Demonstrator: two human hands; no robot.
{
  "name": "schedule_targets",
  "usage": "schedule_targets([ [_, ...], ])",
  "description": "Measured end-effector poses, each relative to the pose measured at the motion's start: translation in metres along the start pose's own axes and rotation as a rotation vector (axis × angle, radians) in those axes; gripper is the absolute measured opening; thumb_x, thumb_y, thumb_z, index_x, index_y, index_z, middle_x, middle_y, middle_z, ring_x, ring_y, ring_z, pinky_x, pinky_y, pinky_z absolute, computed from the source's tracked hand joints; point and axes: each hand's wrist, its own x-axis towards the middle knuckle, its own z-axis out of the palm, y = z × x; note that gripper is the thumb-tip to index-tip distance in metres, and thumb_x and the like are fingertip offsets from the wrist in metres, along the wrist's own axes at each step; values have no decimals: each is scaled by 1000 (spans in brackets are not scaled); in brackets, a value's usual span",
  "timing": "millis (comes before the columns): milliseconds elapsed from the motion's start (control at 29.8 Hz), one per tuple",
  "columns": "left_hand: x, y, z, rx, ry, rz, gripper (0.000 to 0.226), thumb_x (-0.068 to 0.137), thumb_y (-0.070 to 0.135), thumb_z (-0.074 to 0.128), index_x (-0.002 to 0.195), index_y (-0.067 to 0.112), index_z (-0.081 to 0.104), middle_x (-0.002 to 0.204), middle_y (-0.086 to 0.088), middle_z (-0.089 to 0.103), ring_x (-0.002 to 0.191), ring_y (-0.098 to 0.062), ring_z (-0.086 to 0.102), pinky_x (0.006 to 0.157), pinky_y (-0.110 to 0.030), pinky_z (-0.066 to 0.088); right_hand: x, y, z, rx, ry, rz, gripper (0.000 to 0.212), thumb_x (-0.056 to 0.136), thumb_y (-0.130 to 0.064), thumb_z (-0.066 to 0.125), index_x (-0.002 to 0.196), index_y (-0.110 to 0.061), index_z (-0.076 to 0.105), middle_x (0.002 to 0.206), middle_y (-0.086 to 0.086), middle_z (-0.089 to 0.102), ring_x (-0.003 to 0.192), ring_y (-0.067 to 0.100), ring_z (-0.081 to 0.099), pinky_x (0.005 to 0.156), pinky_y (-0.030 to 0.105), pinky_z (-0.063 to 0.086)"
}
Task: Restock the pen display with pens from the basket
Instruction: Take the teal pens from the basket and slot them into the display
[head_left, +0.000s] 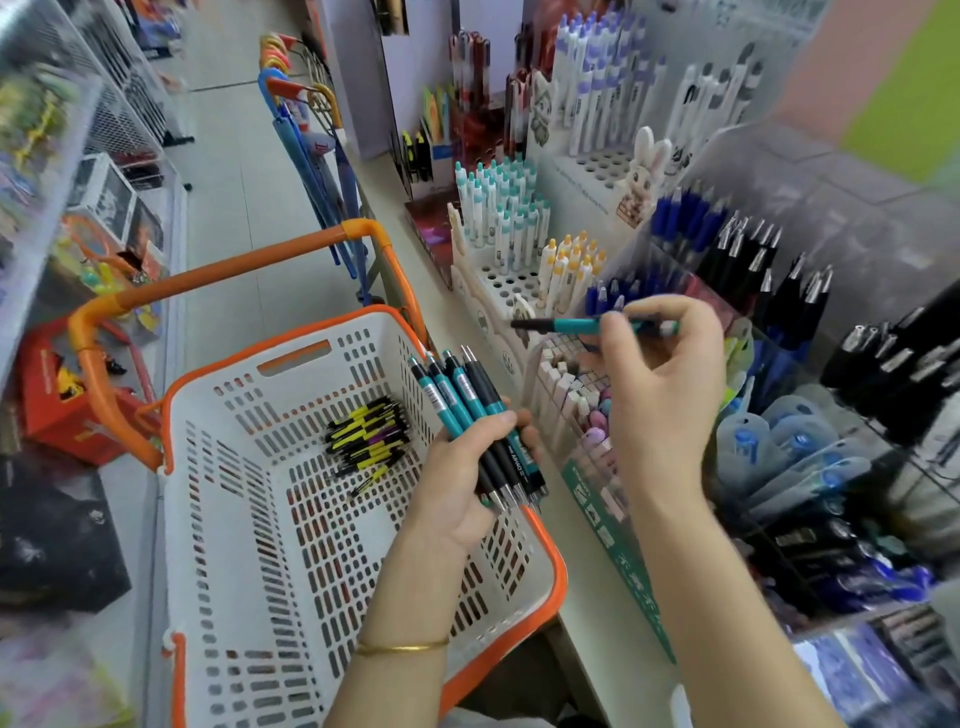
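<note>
Right hand (660, 379) pinches one teal pen (571, 326) near the pen display (498, 283); left hand (467, 478) grips the pen bundle (457, 389); next, probably, slotting it upright.

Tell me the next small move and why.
Probably turn the pen upright and lower it into a free hole of the white holder. The right hand pinches it level near those empty holes, while the left hand grips the bundle yet to be placed.
</note>
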Motion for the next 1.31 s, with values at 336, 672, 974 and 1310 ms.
schedule_targets([
  [336, 3, -2, 7, -86, -81, -44, 37, 78, 10, 62, 114, 4, 66, 112, -12, 71, 105, -26, 69, 88, -41, 57, -59, 49, 4, -278, -168, -48, 15, 83, -12, 69, 90, -25, 63, 86, -21, 60, 86, 4, 58, 75, 19, 47],
  [672, 7, -5, 1, 18, -2, -24, 28, 68, 11, 68, 95, 5, 67, 87, -14, 69, 79, -26, 68, 70, -41, 59, -35, 43, 8, -282, -258, -15, 19, 85, -8, 60, 82, -26, 64, 82, -12, 61, 82, 2, 56, 69, 14, 44],
  [974, 6, -8, -2, 221, 4, 9, 46, 74, -5, 70, 119, -2, 57, 82, -13, 68, 72, -23, 69, 69, -38, 55, 14, 19, 29, -694, -841, -47, 43, 94, -34, 53, 137, -34, 48, 108, -1, 42, 92, 10, 45, 82, 23, 40],
  [1310, 4, -7, -4, 86, -186, -77, 26, 77, 12, 67, 102, 8, 61, 80, -7, 64, 72, -20, 67, 68, -37, 59, 21, 15, 20, -416, -875, 134, 26, 94, -21, 56, 119, -22, 52, 106, 3, 49, 74, 21, 62, 44, 19, 52],
])
